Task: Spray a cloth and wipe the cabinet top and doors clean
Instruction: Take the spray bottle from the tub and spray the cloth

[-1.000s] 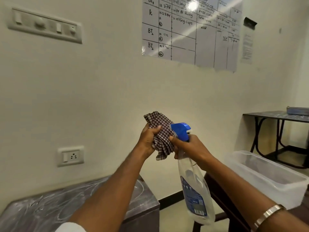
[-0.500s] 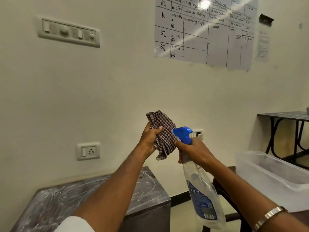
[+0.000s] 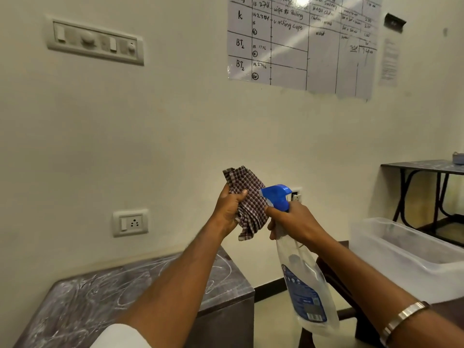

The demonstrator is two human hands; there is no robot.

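My left hand (image 3: 229,209) grips a bunched brown-and-white checked cloth (image 3: 247,197), held up at chest height in front of the wall. My right hand (image 3: 292,223) is curled round the neck of a clear spray bottle (image 3: 305,285) with a blue trigger head (image 3: 277,197). The nozzle points at the cloth and almost touches it. Below my left arm stands the dark cabinet (image 3: 105,292); its top is smeared with white streaks. Its doors are mostly hidden behind my arm.
A clear plastic bin (image 3: 406,257) sits on a dark table at the right. A second black-legged table (image 3: 426,169) stands at the far right. The wall holds a socket (image 3: 130,223), a switch panel (image 3: 96,42) and a whiteboard chart (image 3: 301,43).
The view has swung slightly left, so the cabinet shows more and the far table less. Both hands keep their hold, cloth and nozzle still close together.
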